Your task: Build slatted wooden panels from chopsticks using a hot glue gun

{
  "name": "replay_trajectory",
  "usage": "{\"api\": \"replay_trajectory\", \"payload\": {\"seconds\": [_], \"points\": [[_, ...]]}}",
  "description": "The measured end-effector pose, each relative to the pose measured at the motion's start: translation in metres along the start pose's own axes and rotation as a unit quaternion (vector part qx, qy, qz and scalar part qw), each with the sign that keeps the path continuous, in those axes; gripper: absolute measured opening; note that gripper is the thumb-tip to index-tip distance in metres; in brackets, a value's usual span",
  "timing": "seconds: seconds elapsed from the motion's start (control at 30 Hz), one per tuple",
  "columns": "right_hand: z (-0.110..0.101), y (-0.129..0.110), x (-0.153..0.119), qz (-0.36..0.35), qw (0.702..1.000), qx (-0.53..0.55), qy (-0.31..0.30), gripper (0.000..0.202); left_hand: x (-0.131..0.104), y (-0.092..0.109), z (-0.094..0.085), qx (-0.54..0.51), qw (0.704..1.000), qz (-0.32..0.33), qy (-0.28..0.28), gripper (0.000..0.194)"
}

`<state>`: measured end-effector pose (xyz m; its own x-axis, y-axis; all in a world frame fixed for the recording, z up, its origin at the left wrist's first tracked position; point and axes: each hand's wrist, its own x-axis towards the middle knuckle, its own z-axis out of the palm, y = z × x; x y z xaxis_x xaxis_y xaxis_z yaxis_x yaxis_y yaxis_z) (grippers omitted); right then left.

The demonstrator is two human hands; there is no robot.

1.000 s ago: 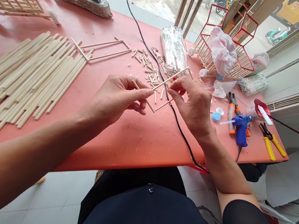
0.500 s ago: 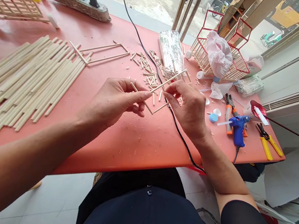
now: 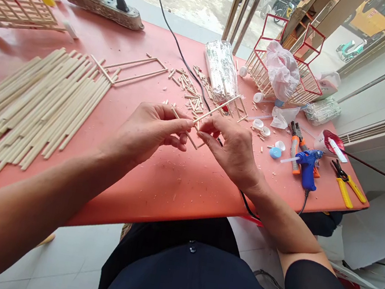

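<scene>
My left hand [image 3: 155,127] is closed in a pinch on a small frame of thin wooden sticks [image 3: 218,109], gripping it near one corner above the table. One stick runs up to the right from my thumb, another slants down to a lower corner. Close against that grip, my right hand [image 3: 234,143] is pinched too, its thumb and forefinger on what looks like a bit of wooden stick by the corner. My right fingers partly cover the frame. A longer stick frame [image 3: 141,77] lies on the table beyond my left hand.
Long wooden sticks [image 3: 39,102] lie left; short cut pieces [image 3: 189,91] and a foil-like packet [image 3: 221,69] lie ahead. A blue glue gun [image 3: 307,166], yellow-handled pliers [image 3: 347,184] and a stick basket [image 3: 257,70] stand or lie right. A black cable [image 3: 170,27] crosses the table [image 3: 157,187].
My right hand has moved left and slightly down, bringing its fingertips to the corner at my left thumb. The left hand keeps its hold with hardly any movement.
</scene>
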<state>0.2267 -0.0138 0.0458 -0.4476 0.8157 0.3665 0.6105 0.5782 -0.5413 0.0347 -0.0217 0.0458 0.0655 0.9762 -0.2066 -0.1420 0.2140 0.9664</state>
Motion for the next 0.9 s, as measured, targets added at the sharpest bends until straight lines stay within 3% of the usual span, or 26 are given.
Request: {"api": "replay_trajectory", "payload": {"seconds": [0.6, 0.77, 0.9], "points": [[0.002, -0.001, -0.001, -0.019, 1.000, 0.015, 0.021, 0.009, 0.000, 0.001, 0.000, -0.015, 1.000, -0.009, -0.004, 0.014], [0.000, -0.001, -0.002, -0.050, 0.997, 0.039, 0.034, 0.012, 0.005, 0.016, -0.013, -0.038, 0.997, 0.045, 0.055, 0.008], [0.004, 0.005, 0.000, -0.027, 0.999, 0.015, -0.037, 0.009, 0.010, 0.035, -0.035, -0.070, 0.984, 0.112, 0.121, 0.009]]}}
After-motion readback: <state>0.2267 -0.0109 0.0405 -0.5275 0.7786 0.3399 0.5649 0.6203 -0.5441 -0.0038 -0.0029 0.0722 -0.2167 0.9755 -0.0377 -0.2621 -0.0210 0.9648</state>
